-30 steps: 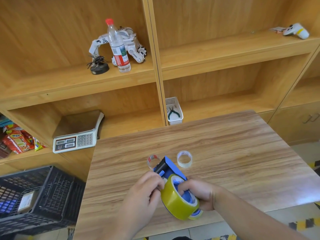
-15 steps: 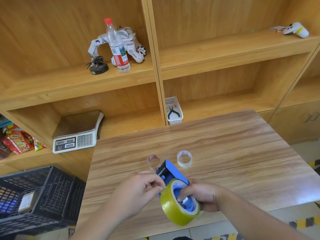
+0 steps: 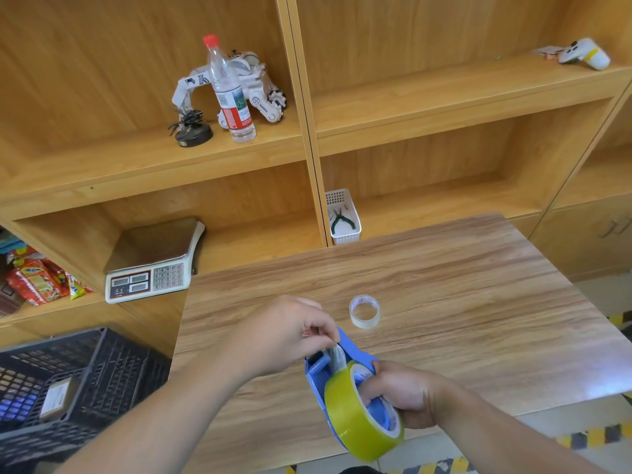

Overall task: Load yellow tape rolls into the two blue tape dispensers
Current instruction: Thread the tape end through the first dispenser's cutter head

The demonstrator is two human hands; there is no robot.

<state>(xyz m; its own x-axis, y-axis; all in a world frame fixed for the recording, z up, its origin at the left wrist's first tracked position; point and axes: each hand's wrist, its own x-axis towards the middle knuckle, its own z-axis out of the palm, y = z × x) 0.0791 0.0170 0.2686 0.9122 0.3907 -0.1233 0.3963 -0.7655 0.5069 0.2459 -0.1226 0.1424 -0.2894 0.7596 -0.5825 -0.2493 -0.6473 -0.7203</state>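
A blue tape dispenser [image 3: 352,352] is held above the near edge of the wooden table [image 3: 444,285], with a yellow tape roll [image 3: 352,419] sitting on its hub. My right hand [image 3: 400,393] grips the dispenser from the right side, fingers over the hub. My left hand [image 3: 290,331] pinches the loose end of the tape, a clear strip [image 3: 337,359], at the dispenser's front end. Only one dispenser is in view.
A small clear tape roll [image 3: 364,311] lies on the table beyond the hands. A black crate [image 3: 68,388] stands on the left. Shelves behind hold a scale [image 3: 154,265], a water bottle [image 3: 231,94], a toy robot [image 3: 256,83] and a white basket [image 3: 343,217] with pliers.
My left hand has risen and moved away from me, drawing the tape's end up to the dispenser's front. It now hides the small red-striped roll on the table.
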